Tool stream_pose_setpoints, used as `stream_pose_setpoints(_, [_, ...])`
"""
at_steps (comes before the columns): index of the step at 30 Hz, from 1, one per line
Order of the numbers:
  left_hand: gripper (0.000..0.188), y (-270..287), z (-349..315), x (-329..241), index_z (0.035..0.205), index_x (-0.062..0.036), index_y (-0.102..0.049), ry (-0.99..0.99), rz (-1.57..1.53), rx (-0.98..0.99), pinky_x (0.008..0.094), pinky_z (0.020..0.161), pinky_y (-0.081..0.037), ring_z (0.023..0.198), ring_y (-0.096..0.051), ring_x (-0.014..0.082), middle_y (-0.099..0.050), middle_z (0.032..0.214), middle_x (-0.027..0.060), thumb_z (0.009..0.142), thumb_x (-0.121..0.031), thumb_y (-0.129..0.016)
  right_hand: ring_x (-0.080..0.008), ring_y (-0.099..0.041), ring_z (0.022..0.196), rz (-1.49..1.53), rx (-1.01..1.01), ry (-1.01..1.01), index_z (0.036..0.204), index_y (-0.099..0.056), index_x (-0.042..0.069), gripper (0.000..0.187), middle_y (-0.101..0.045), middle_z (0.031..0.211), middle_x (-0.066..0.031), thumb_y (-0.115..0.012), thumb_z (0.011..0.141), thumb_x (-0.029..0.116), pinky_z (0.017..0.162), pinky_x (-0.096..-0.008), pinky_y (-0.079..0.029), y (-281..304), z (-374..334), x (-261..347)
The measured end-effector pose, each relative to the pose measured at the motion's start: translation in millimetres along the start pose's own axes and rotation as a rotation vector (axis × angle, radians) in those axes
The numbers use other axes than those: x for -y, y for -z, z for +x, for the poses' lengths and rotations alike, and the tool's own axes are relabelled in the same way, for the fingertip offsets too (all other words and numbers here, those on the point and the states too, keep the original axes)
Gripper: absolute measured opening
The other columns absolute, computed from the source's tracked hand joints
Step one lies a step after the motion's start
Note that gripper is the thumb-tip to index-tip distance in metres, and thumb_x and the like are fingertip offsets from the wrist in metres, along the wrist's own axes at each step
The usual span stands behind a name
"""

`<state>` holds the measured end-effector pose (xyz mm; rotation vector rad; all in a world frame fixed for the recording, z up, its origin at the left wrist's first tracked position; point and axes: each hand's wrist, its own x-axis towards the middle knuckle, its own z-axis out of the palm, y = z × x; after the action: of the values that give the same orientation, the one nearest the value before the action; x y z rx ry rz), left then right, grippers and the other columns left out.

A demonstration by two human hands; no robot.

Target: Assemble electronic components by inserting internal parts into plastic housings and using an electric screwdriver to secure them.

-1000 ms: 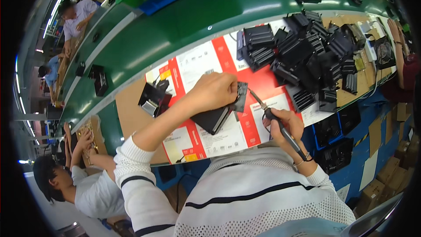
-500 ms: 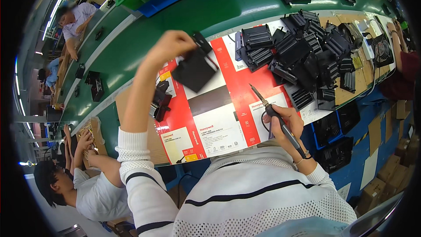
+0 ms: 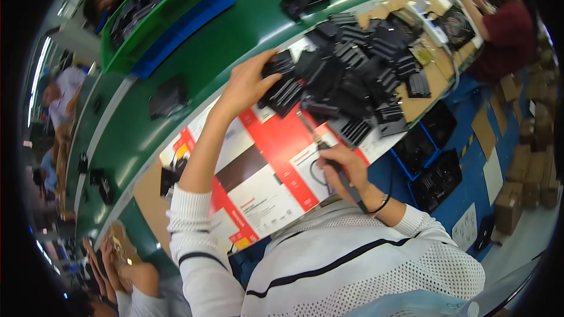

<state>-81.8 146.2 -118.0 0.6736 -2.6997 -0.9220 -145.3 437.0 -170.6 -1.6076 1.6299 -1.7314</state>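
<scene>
My left hand [image 3: 248, 84] reaches to the near left edge of a heap of black plastic housings [image 3: 352, 73]. Its thumb and fingers are apart around the edge of a ribbed black housing [image 3: 285, 95], and no firm hold on it shows. My right hand [image 3: 346, 171] is closed around the handle of a soldering iron [image 3: 320, 144], whose tip points up and away toward the heap. On the green surface beyond my left forearm lies a blurred black housing [image 3: 168, 97].
Red and white printed cardboard [image 3: 258, 199] covers the bench. A green bin [image 3: 120, 41] of black parts stands far left, above a blue one [image 3: 176, 32]. Black trays [image 3: 435, 179] sit at the right. Co-workers sit left and far right, one in a dark red top [image 3: 508, 38].
My left hand has let go of the black housing, now on the green surface, and has moved right to the heap. The view has turned; my right hand still holds the soldering iron.
</scene>
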Motion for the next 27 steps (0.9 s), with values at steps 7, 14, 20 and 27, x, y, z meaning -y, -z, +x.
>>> stream_pose_setpoints(7, [0.047, 16, -49, 2, 0.131, -0.0033, -0.06, 0.143, 0.146, -0.414, 0.0351, 0.088, -0.051, 0.097, -0.065, 0.0266, -0.065, 0.114, 0.0139, 0.087, -0.017, -0.07, -0.0187, -0.057, 0.067, -0.044, -0.039, 0.079, 0.113, -0.067, 0.004, 0.034, -0.064, 0.088, -0.0088, -0.07, 0.08, -0.004, 0.061, -0.0268, -0.047, 3, 10, 7])
stream_pose_setpoints(14, [0.037, 18, -152, -16, 0.123, -0.0052, -0.065, 0.474, 0.324, -0.209, 0.0417, 0.084, -0.052, 0.096, -0.063, 0.0353, -0.058, 0.117, 0.0173, 0.092, -0.025, -0.066, -0.0188, -0.051, 0.061, -0.11, 0.125, 0.133, 0.105, -0.07, 0.007, 0.032, -0.061, 0.085, -0.0078, -0.069, 0.077, -0.008, 0.055, -0.0286, -0.044, -19, 32, 9])
stream_pose_setpoints(20, [0.059, 10, -197, 2, 0.137, -0.0175, -0.059, 0.09, 0.313, -0.164, 0.0372, 0.093, -0.05, 0.118, -0.057, 0.0341, -0.047, 0.147, 0.0159, 0.083, 0.005, -0.057, -0.0198, -0.06, 0.074, -0.087, 0.23, -0.009, 0.122, -0.064, 0.006, 0.043, -0.067, 0.103, -0.0084, -0.07, 0.081, -0.007, 0.069, -0.029, -0.051, -52, 47, 26])
stream_pose_setpoints(27, [0.043, -43, -212, -61, 0.129, -0.0096, -0.06, 0.463, 0.173, -0.334, 0.0338, 0.069, -0.051, 0.083, -0.063, 0.0254, -0.057, 0.119, 0.012, 0.087, -0.015, -0.07, -0.0239, -0.063, 0.104, -0.166, 0.358, -0.098, 0.133, -0.057, 0.007, 0.053, -0.065, 0.12, -0.0103, -0.068, 0.083, -0.007, 0.09, -0.0323, -0.049, -80, 58, 30])
